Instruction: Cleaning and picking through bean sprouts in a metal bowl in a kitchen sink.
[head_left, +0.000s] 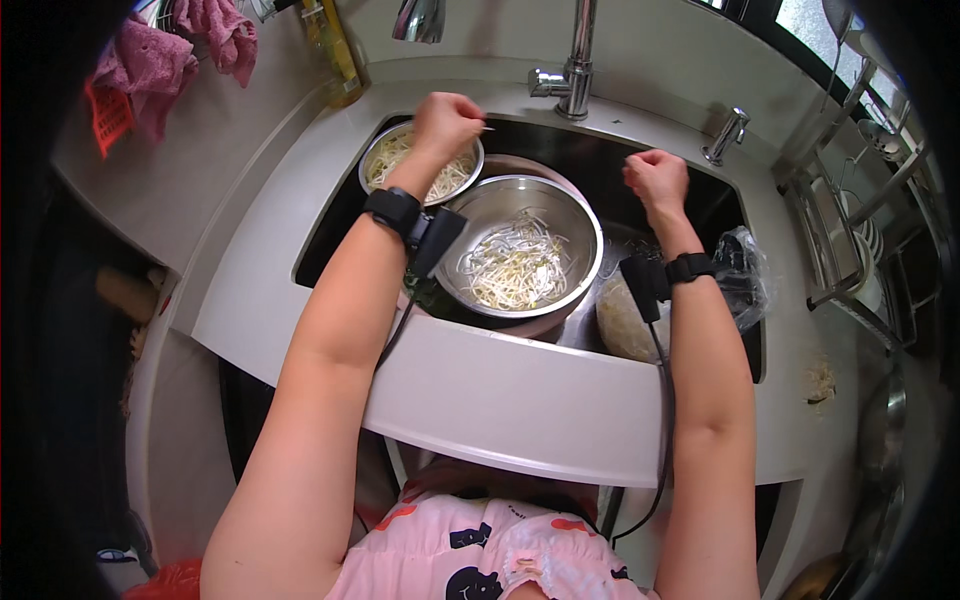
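Note:
My left hand (448, 127) is over the smaller steel bowl (365, 161) at the sink's back left, its fingers pinched on a thin pale strand that looks like a bean sprout. Bean sprouts also lie in that bowl. Beside it, the larger steel bowl (581, 281) holds a loose heap of bean sprouts (517, 266). My right hand (657, 176) hangs over the right part of the sink with its fingers curled; whether something is between them cannot be told. Below that wrist sits a clear plastic bag (626, 322) with pale contents.
Behind the sink stand a chrome faucet (576, 86) and a small chrome dispenser (727, 136). A metal dish rack (847, 217) with plates is on the right, near a small pile of scraps (822, 382). Pink cloths (146, 64) hang at the upper left, beside a yellow bottle (330, 60).

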